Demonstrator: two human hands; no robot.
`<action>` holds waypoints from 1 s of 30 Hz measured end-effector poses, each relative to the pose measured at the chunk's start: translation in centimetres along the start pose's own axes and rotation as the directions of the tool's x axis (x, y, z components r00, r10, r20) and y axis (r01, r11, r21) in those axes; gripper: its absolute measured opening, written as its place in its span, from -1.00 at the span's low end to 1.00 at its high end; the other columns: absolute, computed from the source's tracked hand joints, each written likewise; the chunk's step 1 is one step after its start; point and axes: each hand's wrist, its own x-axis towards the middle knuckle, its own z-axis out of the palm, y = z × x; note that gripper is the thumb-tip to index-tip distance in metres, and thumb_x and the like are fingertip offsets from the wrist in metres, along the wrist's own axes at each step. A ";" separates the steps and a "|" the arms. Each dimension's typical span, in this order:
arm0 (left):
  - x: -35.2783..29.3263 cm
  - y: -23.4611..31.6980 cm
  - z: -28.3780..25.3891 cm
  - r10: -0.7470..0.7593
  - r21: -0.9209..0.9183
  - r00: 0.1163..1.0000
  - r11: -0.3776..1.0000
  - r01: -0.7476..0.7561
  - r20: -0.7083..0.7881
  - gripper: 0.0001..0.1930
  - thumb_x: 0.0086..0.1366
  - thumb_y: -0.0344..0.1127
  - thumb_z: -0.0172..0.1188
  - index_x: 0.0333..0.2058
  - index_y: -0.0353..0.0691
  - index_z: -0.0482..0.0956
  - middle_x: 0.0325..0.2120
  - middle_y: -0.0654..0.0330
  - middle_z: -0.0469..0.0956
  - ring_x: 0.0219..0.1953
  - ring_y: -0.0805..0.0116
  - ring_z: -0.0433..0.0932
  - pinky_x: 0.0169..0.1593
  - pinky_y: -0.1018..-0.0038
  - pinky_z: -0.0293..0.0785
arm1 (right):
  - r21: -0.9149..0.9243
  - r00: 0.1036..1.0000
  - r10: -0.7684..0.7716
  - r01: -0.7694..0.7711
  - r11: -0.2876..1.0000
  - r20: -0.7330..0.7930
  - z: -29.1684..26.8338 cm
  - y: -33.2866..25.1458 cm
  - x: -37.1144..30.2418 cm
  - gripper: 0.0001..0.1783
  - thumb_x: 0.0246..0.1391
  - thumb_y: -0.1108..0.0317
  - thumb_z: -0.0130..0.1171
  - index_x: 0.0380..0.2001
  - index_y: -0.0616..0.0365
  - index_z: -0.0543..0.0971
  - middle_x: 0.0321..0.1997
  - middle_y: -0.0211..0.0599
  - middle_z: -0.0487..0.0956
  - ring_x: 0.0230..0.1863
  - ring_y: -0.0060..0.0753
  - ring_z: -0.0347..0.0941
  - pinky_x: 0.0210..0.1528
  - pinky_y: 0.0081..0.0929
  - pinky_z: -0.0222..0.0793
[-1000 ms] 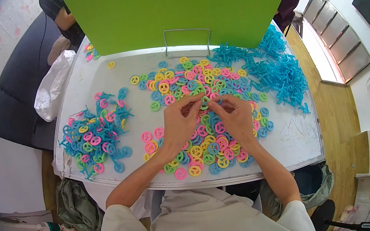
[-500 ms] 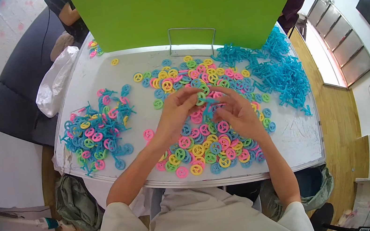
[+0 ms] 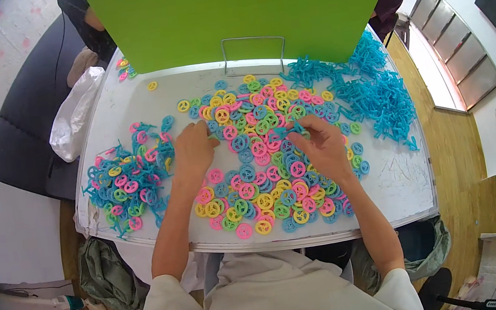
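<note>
Pinched between the thumb and fingers of my right hand (image 3: 323,147) is a blue plastic stem piece (image 3: 283,131), held above the middle of the wheel pile. A bit of green shows at those fingertips, perhaps a small wheel. My left hand (image 3: 194,153) is at the left edge of the pile, its fingers curled together; what they hold, if anything, is hidden. Just beyond its fingertips lies a blue wheel (image 3: 194,112). Pink, yellow, green and blue spoked wheels (image 3: 265,201) spread loosely under and between both hands.
Left on the white table (image 3: 156,107) is a heap of blue stems with wheels among them (image 3: 127,178). Loose blue stem pieces (image 3: 383,104) are heaped at the right. A green panel (image 3: 247,12) and a wire stand (image 3: 252,38) rise at the back. A white bag (image 3: 75,119) hangs at the left edge.
My hands were together over the pile at a green wheel and blue stem. Since then, my left hand has moved left, while my right hand keeps the stem near the same place.
</note>
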 end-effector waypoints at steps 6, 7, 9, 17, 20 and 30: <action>-0.1 5.4 -3.3 -0.049 -0.782 0.979 0.595 0.187 0.197 -0.78 0.15 -0.36 0.29 -0.31 -0.33 0.47 -0.50 0.17 0.52 -0.40 0.40 0.55 -0.40 0.48 0.50 | -0.293 0.998 0.058 -0.052 0.955 0.013 -0.6 0.5 -0.2 -0.80 0.07 0.55 0.20 -0.21 0.29 0.48 -0.29 -0.39 0.56 -0.23 -0.64 0.47 -0.22 -0.66 0.40; -0.4 5.9 -3.3 0.039 -0.893 0.947 0.347 0.286 0.319 -0.79 0.19 -0.36 0.26 -0.29 -0.32 0.46 -0.49 0.22 0.51 -0.39 0.50 0.54 -0.40 0.54 0.51 | -0.335 0.998 0.047 -0.034 0.941 0.030 -0.6 0.7 -0.2 -0.81 0.06 0.56 0.20 -0.23 0.28 0.48 -0.30 -0.40 0.56 -0.23 -0.65 0.47 -0.23 -0.67 0.40; -0.9 6.6 -2.7 0.078 -0.881 0.924 0.341 0.329 0.375 -0.82 0.21 -0.39 0.23 -0.28 -0.32 0.45 -0.46 0.23 0.51 -0.40 0.49 0.54 -0.38 0.54 0.54 | -0.298 1.000 0.001 0.000 0.955 0.003 0.1 0.5 -0.2 -0.82 0.01 0.56 0.21 -0.27 0.27 0.51 -0.38 -0.36 0.55 -0.33 -0.61 0.44 -0.29 -0.63 0.37; -1.4 7.1 -0.4 0.072 -0.884 0.896 0.211 0.416 0.439 -0.94 0.26 -0.50 0.11 -0.31 -0.33 0.42 -0.41 0.18 0.54 -0.37 0.47 0.57 -0.31 0.55 0.58 | -0.173 0.996 -0.045 0.057 0.983 0.074 0.6 0.3 -0.4 -0.76 -0.01 0.75 -0.04 -0.26 0.32 0.47 -0.32 -0.32 0.53 -0.24 -0.55 0.50 -0.07 -0.57 0.45; -1.7 7.4 0.8 -0.012 -0.931 0.969 0.275 0.241 0.248 -0.94 0.25 -0.53 0.11 -0.32 -0.36 0.41 -0.45 0.17 0.56 -0.39 0.48 0.57 -0.30 0.55 0.58 | -0.239 0.995 -0.039 0.061 0.969 0.096 0.7 0.0 -0.3 -0.81 0.00 0.70 0.03 -0.28 0.30 0.47 -0.33 -0.35 0.53 -0.23 -0.56 0.51 -0.13 -0.59 0.46; -2.4 9.2 0.0 0.058 -0.967 0.990 0.227 0.115 0.132 -0.76 0.32 -0.56 -0.02 -0.09 -0.36 0.55 -0.23 0.13 0.60 -0.25 0.41 0.60 -0.18 0.51 0.61 | 0.039 0.964 0.265 -0.265 0.963 -0.004 0.2 0.6 -0.3 -0.81 0.18 0.33 0.12 -0.28 0.28 0.48 -0.38 -0.33 0.59 -0.31 -0.63 0.51 -0.26 -0.63 0.42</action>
